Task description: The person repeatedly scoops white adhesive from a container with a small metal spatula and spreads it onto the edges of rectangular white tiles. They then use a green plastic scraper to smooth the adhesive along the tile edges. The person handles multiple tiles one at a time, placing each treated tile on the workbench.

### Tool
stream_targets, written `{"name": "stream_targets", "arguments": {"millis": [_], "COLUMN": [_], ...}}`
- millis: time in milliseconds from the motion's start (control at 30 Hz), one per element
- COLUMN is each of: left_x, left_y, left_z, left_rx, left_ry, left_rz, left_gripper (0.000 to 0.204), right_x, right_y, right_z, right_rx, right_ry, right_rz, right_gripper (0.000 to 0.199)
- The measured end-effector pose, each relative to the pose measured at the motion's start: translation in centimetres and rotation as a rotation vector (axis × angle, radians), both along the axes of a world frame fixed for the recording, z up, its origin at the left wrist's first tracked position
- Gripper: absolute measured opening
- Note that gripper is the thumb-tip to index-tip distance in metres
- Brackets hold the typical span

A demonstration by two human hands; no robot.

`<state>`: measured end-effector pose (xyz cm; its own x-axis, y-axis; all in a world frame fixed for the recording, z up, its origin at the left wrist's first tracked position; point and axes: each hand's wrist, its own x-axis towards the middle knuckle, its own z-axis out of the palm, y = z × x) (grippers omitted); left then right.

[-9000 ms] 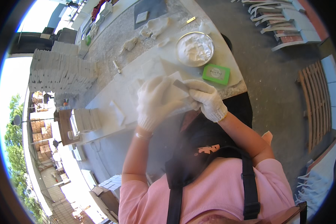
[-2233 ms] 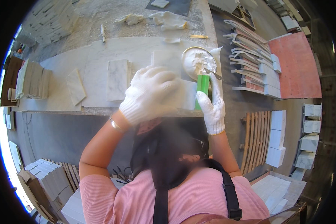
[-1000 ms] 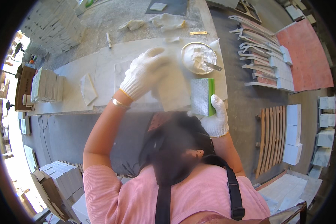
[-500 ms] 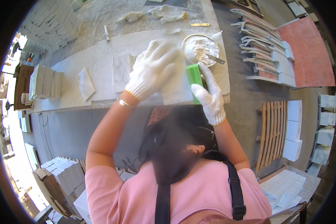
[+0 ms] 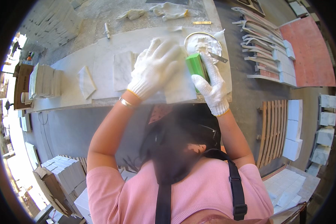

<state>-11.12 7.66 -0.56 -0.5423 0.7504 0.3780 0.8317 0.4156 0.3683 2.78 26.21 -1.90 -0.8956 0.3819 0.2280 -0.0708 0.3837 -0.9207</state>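
My right hand (image 5: 214, 86), in a white knit glove, grips a green block (image 5: 194, 66) between thumb and fingers. The block stands on edge at the right side of a pale marble tile (image 5: 181, 89). On that tile rests my left hand (image 5: 153, 69), gloved the same way, its fingers stretched out and partly blurred. Just beyond the right hand sits a round tub of white paste (image 5: 201, 42), with a putty knife (image 5: 219, 57) lying across its rim. Left of my left hand lies another veined marble tile (image 5: 122, 71).
Farther left are an angled marble piece (image 5: 87, 83) and a stack of tiles (image 5: 46, 82). Spare gloves (image 5: 169, 11), a marker-like stick (image 5: 107, 31) and a yellowish strip (image 5: 202, 22) lie at the back. A wooden pallet (image 5: 273, 132) stands on the floor at right.
My right hand has shifted slightly right and away from me, and the green block has tilted, its top leaning left. My left hand stays on the tile, moved slightly right.
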Motion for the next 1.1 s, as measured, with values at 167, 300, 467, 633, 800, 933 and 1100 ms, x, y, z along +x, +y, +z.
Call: {"name": "stream_targets", "arguments": {"millis": [167, 300, 467, 633, 800, 933, 1100], "left_x": [0.1, 0.2, 0.2, 0.2, 0.0, 0.2, 0.2], "left_y": [0.0, 0.1, 0.1, -0.1, 0.1, -0.1, 0.1], "left_z": [-0.4, 0.0, 0.1, -0.2, 0.4, 0.1, 0.2], "left_rx": [-0.008, -0.014, -0.032, 0.012, -0.010, -0.015, -0.018], "left_ry": [-0.017, -0.049, -0.061, -0.055, -0.101, -0.063, -0.106], "left_rz": [0.014, 0.001, 0.016, -0.016, -0.019, -0.013, -0.010], "left_gripper": [0.049, 0.050, 0.051, 0.051, 0.051, 0.049, 0.050], "right_x": [5.1, 1.0, 2.8, 4.0, 0.0, 5.0, 1.5], "right_y": [-0.2, 0.2, 0.4, -0.1, 0.7, 0.2, 0.4], "right_z": [1.4, 0.1, 1.0, 1.1, 0.5, 1.9, 0.2], "right_rx": [0.149, -0.018, 0.048, 0.156, 0.195, 0.308, 0.159], "right_ry": [0.029, -0.029, -0.030, 0.057, 0.069, 0.091, 0.078], "right_rz": [0.215, 0.103, 0.166, 0.203, 0.078, 0.280, 0.130], "right_gripper": [0.081, 0.072, 0.078, 0.077, 0.073, 0.075, 0.071]}}
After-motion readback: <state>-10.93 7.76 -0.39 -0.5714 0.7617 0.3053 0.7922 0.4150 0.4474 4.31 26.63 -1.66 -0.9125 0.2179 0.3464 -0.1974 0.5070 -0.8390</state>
